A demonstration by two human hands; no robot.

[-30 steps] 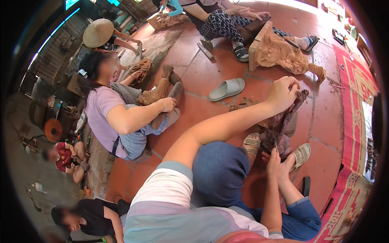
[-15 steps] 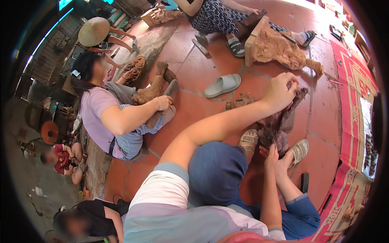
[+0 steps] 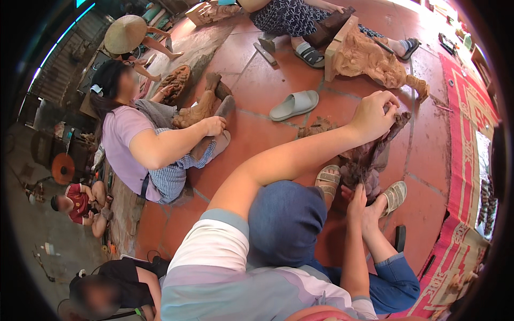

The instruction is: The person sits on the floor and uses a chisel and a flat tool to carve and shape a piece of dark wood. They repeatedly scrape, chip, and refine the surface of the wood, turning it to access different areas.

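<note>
A dark brown carved wooden piece (image 3: 384, 143) stands slanted between my sandalled feet, its narrow end up and to the right. My left hand (image 3: 379, 115) is closed at that upper end, fingers curled; what lies inside them is hidden. Down at the thicker, knobbly lower part, my right hand (image 3: 355, 200) has its fingertips pinched together against the wood. Something thin may be in that pinch, too small to name. Both forearms reach round my blue-clad raised knee (image 3: 287, 223). Close behind the carving lies a rough brown lump (image 3: 319, 127).
A grey slipper (image 3: 294, 105) lies on the red tiles (image 3: 262, 142). Beyond it, a pale wooden carving (image 3: 369, 58) rests on its side by a seated person. At left, a person in a purple shirt (image 3: 127, 125) handles another carving. A red patterned mat (image 3: 459, 160) runs along the right.
My left hand has shifted slightly up and to the right at the carving's upper end. My right hand stays at the lower part, still pinched.
</note>
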